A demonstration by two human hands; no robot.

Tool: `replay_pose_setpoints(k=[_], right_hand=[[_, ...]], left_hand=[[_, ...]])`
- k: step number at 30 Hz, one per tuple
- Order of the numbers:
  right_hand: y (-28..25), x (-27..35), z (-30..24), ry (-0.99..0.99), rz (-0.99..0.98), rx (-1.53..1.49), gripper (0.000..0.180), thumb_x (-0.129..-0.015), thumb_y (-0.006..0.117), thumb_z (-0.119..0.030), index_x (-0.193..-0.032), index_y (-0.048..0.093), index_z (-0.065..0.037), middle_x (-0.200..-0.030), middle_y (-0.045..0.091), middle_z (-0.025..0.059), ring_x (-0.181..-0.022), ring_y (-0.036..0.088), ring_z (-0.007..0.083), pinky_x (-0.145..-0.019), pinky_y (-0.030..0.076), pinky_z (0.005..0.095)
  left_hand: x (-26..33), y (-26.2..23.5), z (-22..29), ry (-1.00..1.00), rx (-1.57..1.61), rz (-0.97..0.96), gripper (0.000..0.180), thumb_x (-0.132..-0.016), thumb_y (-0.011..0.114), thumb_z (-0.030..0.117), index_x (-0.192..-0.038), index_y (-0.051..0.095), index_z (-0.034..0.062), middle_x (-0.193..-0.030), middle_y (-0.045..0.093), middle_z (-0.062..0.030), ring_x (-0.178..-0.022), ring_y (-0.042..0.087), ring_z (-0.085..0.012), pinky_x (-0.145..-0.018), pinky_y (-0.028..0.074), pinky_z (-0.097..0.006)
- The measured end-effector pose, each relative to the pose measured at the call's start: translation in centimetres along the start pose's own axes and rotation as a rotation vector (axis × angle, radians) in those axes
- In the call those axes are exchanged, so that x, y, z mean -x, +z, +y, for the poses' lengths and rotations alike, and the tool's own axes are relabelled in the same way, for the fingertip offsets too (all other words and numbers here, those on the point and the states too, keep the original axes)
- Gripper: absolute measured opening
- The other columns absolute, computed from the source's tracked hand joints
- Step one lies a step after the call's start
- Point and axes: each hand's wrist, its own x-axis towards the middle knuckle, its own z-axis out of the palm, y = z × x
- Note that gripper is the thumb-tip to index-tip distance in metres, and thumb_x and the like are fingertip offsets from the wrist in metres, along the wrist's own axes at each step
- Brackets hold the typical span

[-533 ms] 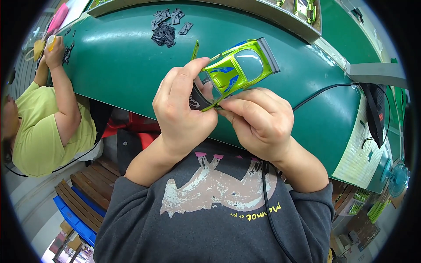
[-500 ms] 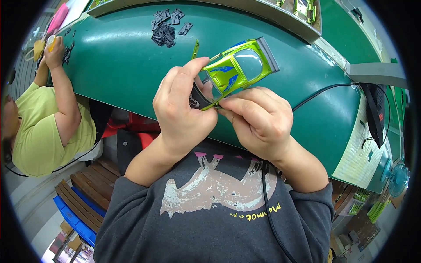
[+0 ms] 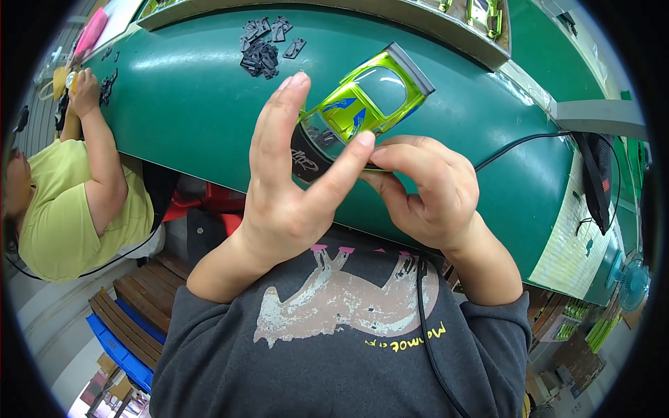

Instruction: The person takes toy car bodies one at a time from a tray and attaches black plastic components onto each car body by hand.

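Observation:
A shiny green toy car (image 3: 345,111) with blue markings, a black front end and a grey rear wing is tilted above the table between my hands. My left hand (image 3: 287,195) spans its front, with long fingers stretched along one side and the thumb laid against the other. At the thumb's tip, my right hand (image 3: 428,184) pinches at the car's near side edge with thumb and forefinger. Its other fingers are curled in. Whatever small part may lie in that pinch is hidden.
A heap of black plastic parts (image 3: 260,59) lies on the green table (image 3: 188,90). Behind stands a long box (image 3: 390,24) with green parts inside. At left, a person in a yellow-green shirt (image 3: 77,209) works. A black cable (image 3: 512,143) crosses the right side.
The car has turned slightly, its rear wing shifting up and left. My left thumb and forefinger have stretched out from their closer grip. The co-worker's hand has lowered slightly.

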Motion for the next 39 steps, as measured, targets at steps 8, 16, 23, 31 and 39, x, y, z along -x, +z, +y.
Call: replay_pose_setpoints(k=[8, 16, 23, 31, 39], right_hand=[[-0.9, -0.4, -0.4, 0.093, -0.073, -0.069, 0.029, -0.064, 0.080, 0.000, -0.088, 0.066, -0.002, -0.080, 0.068, 0.0094, -0.069, 0.067, 0.0257, -0.060, 0.054, 0.0330], [-1.5, -1.0, -1.3, 0.229, -0.119, -0.223, 0.027, -0.062, 0.082, -0.002, -0.084, 0.068, -0.003, -0.082, 0.068, 0.0098, -0.072, 0.068, 0.0260, -0.062, 0.054, 0.0337], [-1.5, -0.4, -1.0, 0.072, -0.076, -0.183, 0.032, -0.063, 0.084, 0.004, -0.090, 0.067, -0.002, -0.081, 0.068, 0.0098, -0.071, 0.068, 0.0240, -0.062, 0.054, 0.0322], [-0.2, 0.1, -0.4, 0.094, -0.027, -0.206, 0.025, -0.065, 0.083, -0.001, -0.086, 0.069, -0.003, -0.080, 0.069, 0.0086, -0.070, 0.068, 0.0240, -0.059, 0.055, 0.0313], [0.0, 0.6, -0.3, 0.155, -0.071, -0.311, 0.027, -0.067, 0.084, 0.000, -0.090, 0.070, -0.003, -0.085, 0.070, 0.0094, -0.077, 0.070, 0.0229, -0.067, 0.056, 0.0309]], left_hand=[[0.4, -0.2, -0.7, 0.137, -0.128, 0.014, 0.025, -0.071, 0.074, 0.006, -0.096, 0.071, 0.0060, -0.143, 0.040, -0.0303, -0.128, 0.046, -0.0453, -0.102, 0.049, -0.049], [1.2, 0.0, -0.3, 0.060, 0.069, 0.116, 0.024, -0.071, 0.071, 0.000, -0.095, 0.070, 0.0046, -0.144, 0.040, -0.0294, -0.128, 0.044, -0.0447, -0.101, 0.044, -0.048], [0.6, 0.1, 0.5, 0.088, 0.017, 0.136, 0.026, -0.067, 0.069, -0.001, -0.092, 0.069, 0.0027, -0.138, 0.051, -0.0229, -0.124, 0.045, -0.0408, -0.100, 0.044, -0.044], [1.0, -0.2, -0.9, 0.100, 0.069, 0.124, 0.031, -0.067, 0.073, -0.001, -0.097, 0.069, 0.0040, -0.139, 0.046, -0.0264, -0.128, 0.044, -0.0428, -0.096, 0.047, -0.047], [-0.4, -1.9, 0.3, -0.377, 0.189, -0.071, 0.073, -0.061, 0.077, -0.005, -0.129, 0.051, 0.0040, -0.112, 0.059, -0.0193, -0.095, 0.063, -0.0340, -0.078, 0.052, -0.040]])
